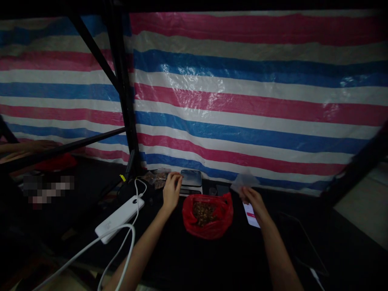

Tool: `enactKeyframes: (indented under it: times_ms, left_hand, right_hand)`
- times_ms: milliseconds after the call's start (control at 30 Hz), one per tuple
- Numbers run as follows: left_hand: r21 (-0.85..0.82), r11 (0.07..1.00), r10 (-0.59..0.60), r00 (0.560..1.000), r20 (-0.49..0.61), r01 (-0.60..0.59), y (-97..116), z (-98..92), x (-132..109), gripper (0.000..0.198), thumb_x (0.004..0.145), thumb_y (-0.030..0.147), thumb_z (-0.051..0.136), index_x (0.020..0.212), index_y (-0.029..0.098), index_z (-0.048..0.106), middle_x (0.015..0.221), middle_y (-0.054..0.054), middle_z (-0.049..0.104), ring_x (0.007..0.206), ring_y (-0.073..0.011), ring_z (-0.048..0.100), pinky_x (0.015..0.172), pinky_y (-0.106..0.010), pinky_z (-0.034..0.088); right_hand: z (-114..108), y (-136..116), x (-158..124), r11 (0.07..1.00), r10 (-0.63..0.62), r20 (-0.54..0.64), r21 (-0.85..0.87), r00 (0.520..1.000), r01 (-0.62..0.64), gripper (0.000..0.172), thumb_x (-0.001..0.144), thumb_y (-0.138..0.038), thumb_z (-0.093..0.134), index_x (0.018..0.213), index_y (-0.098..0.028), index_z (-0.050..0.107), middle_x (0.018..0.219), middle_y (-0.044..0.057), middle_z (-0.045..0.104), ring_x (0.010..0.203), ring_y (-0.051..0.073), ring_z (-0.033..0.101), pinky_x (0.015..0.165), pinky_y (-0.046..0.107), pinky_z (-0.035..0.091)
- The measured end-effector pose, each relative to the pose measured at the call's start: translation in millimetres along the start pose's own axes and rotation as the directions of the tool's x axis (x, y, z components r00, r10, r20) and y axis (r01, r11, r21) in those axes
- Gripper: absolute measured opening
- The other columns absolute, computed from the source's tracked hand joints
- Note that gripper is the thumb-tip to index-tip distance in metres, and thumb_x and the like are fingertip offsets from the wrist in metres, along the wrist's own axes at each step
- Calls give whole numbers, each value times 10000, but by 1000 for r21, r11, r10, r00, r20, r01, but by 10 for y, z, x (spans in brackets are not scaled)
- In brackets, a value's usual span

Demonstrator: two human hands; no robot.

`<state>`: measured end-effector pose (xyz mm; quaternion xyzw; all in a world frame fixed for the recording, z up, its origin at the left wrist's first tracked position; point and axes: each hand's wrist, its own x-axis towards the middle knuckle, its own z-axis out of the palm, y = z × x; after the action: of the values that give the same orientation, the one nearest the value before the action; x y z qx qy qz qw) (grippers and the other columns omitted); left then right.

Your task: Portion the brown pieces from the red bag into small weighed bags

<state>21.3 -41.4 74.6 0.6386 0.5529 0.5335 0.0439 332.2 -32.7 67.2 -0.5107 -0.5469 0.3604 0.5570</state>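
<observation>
My right hand (254, 201) has its fingers closed on a translucent plastic bag (244, 181), raised above a lit phone (251, 215); I can't tell whether that bag has anything in it. My left hand (171, 192) is bent at the knuckles, its fingertips near the left edge of a scale (190, 178), and I can't make out whether they pinch something. Between my forearms sits a red plastic bag (208, 231), its mouth open toward me, with a heap of small brown pieces (203, 213) inside. Just beyond my left hand lie clear packets (155, 177) with brownish contents, too dim to name. Farther left, a white power bank (118, 220) rests on the black tabletop (194, 260), a cable plugged into its end.
</observation>
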Motion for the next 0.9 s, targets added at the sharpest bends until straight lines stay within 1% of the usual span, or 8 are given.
enactKeyframes:
  times_ms: [133,267,433,567,667,767,833,900]
  left_hand:
    - [284,959,-23,1000,20,16,-533,-106,198,212,843,281,380,915,183,554,1073,-85,466,1034,-216,455,882,-343,390]
    - [475,880,-42,997,70,4,-957,-208,333,277,833,316,404,1015,137,512,1152,-142,406,1062,-274,414,855,-395,392]
    - [618,785,-106,976,189,-35,-1230,-287,431,355,838,364,395,1091,124,463,1257,-167,350,1092,-311,395,819,-432,399]
    - [663,740,-185,916,356,-109,-1310,-275,436,363,845,392,381,1061,122,491,1198,-158,454,1080,-290,430,855,-430,366]
    - [675,723,-214,882,419,-146,-1313,-241,399,369,843,408,381,1032,122,518,1091,-141,543,1035,-277,469,877,-434,331]
    - [686,709,-195,891,411,-161,-1292,-220,378,314,845,351,399,1038,138,525,1079,-134,552,1050,-278,454,893,-428,302]
    - [693,702,-186,896,403,-166,-1276,-211,389,280,847,309,401,1024,139,536,1058,-139,559,1055,-279,448,893,-421,298]
    - [696,698,-178,901,397,-169,-1266,-192,414,277,846,285,406,1043,131,527,1081,-153,542,1078,-281,429,898,-413,298]
  right_hand:
    - [-206,84,292,960,141,79,-256,987,-117,451,613,-581,531,614,-139,618,560,39,609,403,88,436,391,210,256]
    - [-125,262,414,883,269,135,-431,954,-188,383,610,-498,570,502,-131,600,477,34,591,373,82,429,406,215,265]
    - [33,361,456,709,373,137,-680,917,-187,363,637,-402,590,383,-145,553,364,13,527,361,96,452,432,220,306]
    - [115,296,487,516,398,98,-846,912,-135,342,664,-376,575,406,-153,574,449,46,581,517,173,582,550,263,392]
    - [165,221,498,368,369,58,-926,928,-88,314,673,-402,576,520,-134,632,655,134,648,759,281,615,689,372,410]
    - [198,111,473,261,268,23,-964,963,-50,446,759,-479,455,742,-88,670,887,230,627,938,356,555,763,455,377]
    - [217,19,418,191,150,-12,-981,989,-41,543,815,-504,329,837,-78,665,903,239,622,926,360,560,744,448,389]
    - [250,-71,326,165,33,-28,-986,999,-34,577,838,-503,255,861,-102,669,847,207,643,854,336,591,690,406,412]
